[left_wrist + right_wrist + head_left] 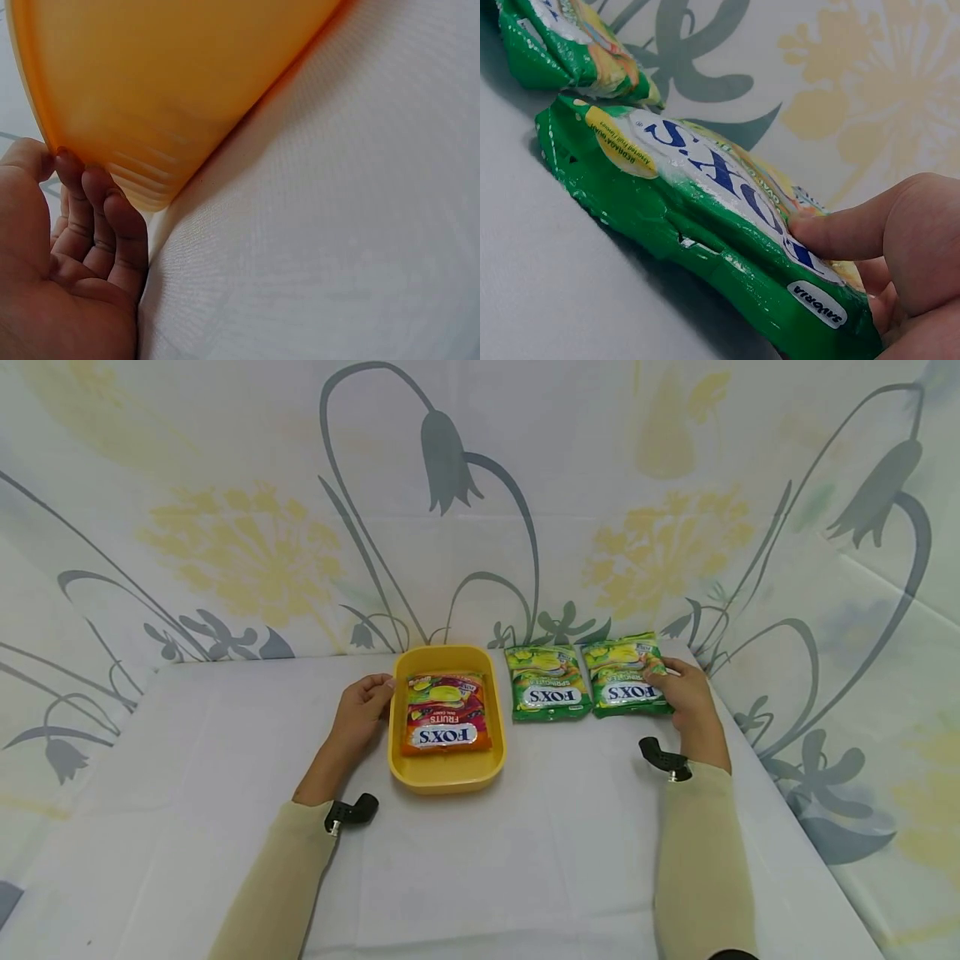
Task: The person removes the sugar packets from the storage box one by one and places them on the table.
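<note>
A yellow plastic tub [448, 781] stands near the middle of the table, with a red-orange FOX'S candy bag [447, 714] lying inside it. My left hand [362, 710] pinches the tub's left rim; the left wrist view shows thumb and fingertips on the tub's edge [150, 82]. Over on the right, my right hand [684, 693] grips the right edge of a green FOX'S candy bag [626, 677], thumb on top and fingers beneath. A second green candy bag [547, 685] lies just left of it, between that bag and the tub.
White cloth covers the table [525, 860]. Behind and to the right rises a flower-patterned fabric backdrop [495, 543], close behind the tub and the bags. Black wrist cameras [352, 811] sit on both forearms.
</note>
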A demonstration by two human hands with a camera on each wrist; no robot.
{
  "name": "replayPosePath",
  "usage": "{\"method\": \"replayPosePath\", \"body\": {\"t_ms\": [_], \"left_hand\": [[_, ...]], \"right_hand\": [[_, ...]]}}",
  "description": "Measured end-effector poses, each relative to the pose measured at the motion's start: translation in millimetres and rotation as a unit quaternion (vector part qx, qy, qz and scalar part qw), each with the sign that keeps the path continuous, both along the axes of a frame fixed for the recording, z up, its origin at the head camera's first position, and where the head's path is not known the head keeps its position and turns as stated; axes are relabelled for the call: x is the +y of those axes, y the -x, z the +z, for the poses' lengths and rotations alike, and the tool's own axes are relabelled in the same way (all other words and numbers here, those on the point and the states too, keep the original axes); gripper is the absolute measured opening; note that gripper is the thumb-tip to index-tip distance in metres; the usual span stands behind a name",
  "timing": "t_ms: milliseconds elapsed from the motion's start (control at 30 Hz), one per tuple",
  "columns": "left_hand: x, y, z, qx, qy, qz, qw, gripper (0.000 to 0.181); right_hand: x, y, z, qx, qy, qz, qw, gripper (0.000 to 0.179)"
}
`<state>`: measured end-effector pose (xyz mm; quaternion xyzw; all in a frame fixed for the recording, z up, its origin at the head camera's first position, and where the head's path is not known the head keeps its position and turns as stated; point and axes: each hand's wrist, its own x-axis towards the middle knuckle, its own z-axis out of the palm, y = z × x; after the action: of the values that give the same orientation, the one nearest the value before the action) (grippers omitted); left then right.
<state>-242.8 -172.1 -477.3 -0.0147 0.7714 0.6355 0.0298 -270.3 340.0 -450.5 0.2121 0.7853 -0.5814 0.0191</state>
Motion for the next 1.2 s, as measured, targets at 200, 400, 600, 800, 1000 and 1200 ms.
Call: {"method": "replayPosePath", "body": {"t_ms": [200, 400, 600, 800, 1000, 1200], "left_hand": [[2.3, -4.7, 11.7, -0.017, 0.0, -0.005, 0.9998, 0.043], [6.6, -18.2, 35.0, -0.019, -0.001, -0.013, 0.9997, 0.041], [4.7, -14.3, 27.9, -0.02, 0.001, -0.013, 0.9997, 0.042], [-0.2, -0.2, 2.9, -0.014, -0.005, -0.002, 0.9999, 0.046], [-0.1, -0.6, 0.0, 0.0, -0.008, 0.001, 1.0, 0.047], [-0.5, -0.2, 0.0, -0.003, 0.005, 0.004, 1.0, 0.048]], "right_hand": [[0, 0.8, -3.8, -0.004, -0.025, 0.012, 0.9996, 0.067], [0, 0.9, 2.8, 0.014, -0.155, 0.032, 0.9873, 0.065], [-6, -2.5, 18.9, 0.005, -0.23, 0.05, 0.9719, 0.064], [-11, -7.8, 34.7, 0.018, -0.256, 0.065, 0.9642, 0.065], [-19, -11.7, 46.3, 0.065, -0.273, 0.063, 0.9577, 0.059], [-33, -16.1, 61.6, 0.108, -0.263, 0.084, 0.9551, 0.058]]}}
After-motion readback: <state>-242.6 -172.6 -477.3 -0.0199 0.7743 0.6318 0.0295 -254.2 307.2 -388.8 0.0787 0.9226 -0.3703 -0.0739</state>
